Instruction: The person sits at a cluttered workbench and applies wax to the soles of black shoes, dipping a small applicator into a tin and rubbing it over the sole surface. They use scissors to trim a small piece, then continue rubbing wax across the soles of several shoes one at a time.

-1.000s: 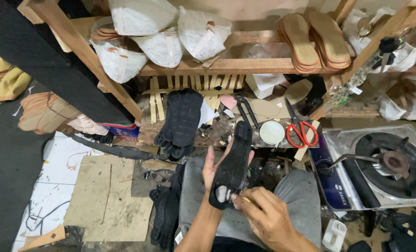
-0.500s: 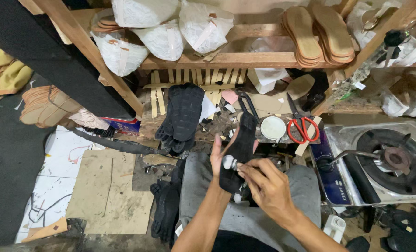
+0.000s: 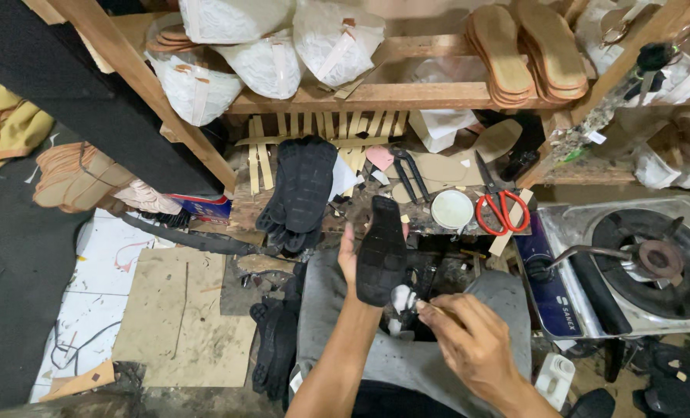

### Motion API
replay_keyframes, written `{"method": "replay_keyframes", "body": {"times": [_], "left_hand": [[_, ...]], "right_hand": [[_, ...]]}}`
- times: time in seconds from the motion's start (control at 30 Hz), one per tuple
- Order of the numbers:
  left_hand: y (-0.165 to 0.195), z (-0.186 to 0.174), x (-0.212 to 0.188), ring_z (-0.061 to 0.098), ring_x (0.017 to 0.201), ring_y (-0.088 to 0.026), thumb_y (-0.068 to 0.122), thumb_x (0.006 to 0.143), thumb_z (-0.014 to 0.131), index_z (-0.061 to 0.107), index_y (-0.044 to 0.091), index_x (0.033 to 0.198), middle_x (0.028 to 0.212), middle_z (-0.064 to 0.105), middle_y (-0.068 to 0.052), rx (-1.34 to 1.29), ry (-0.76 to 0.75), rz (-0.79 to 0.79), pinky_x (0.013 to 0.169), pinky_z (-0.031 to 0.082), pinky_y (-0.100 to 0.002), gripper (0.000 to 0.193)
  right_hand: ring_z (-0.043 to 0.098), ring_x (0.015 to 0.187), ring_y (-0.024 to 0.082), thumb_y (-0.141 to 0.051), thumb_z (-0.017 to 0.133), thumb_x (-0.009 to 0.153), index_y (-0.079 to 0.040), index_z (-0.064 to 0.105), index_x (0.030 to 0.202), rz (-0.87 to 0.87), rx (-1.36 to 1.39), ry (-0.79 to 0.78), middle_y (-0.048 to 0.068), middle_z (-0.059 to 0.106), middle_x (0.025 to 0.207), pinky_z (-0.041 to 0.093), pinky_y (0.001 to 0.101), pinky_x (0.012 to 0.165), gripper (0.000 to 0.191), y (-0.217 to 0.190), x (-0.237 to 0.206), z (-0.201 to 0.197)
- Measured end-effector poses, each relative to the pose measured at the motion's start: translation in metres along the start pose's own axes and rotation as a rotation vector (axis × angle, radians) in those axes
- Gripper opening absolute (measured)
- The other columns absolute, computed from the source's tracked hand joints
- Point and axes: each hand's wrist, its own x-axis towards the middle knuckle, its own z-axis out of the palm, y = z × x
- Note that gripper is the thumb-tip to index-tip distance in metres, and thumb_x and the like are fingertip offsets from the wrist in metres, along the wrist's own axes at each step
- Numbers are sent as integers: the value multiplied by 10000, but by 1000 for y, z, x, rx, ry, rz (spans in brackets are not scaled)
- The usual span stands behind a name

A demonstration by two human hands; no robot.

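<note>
The left hand (image 3: 350, 259) grips a black rubber shoe sole (image 3: 381, 253) from behind, held over the lap; its long axis runs away from the body, heel end nearest; the right hand (image 3: 472, 340), fingers pinched shut on a small white-tipped applicator (image 3: 404, 297), sits just right of the heel, touching its lower edge.

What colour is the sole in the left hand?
Black, with a textured tread; the sole shows best in the head view.
</note>
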Motion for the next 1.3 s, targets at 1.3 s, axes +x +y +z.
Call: {"method": "replay_keyframes", "body": {"times": [1.3], "left_hand": [[98, 45, -8, 500, 1236, -418, 173, 856, 754, 687, 0, 1255, 1346, 571, -228, 2741, 271, 958, 1049, 417, -508, 440]], "right_hand": [[725, 835, 202, -66, 757, 847, -54, 790, 1042, 654, 175, 272, 71, 714, 980, 567, 303, 708, 199, 75, -52, 2]]}}
